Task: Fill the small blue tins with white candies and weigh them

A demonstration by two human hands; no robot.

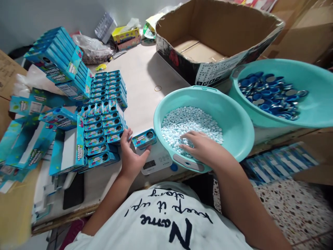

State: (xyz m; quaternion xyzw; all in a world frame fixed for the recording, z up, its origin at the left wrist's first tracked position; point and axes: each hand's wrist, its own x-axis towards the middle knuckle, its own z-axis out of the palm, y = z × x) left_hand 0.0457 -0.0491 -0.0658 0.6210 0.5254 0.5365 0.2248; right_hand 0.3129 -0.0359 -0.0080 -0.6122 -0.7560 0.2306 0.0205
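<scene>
My left hand [134, 156] is beside a small blue candy tin [144, 139] that rests on a white digital scale [157, 165]. Its fingers are apart near the tin's left end, and the thumb tip lies close to the near edge. Inside a turquoise basin [234, 130], my right hand [199, 144] reaches down to a heap of pale blue candies [191, 118]. Those fingers are slightly bent and spread, touching the candies; whether any are under the fingertips is hidden. Rows of similar blue tins [104, 128] stand left of my left hand.
A second turquoise basin [316, 100] at right holds blue and silver lids [273, 93]. Behind stands a large open cardboard box [179, 59]. Blue display cartons [54, 59] are stacked at left, above open cartons [31, 139]. A black phone [74, 192] lies near the table edge.
</scene>
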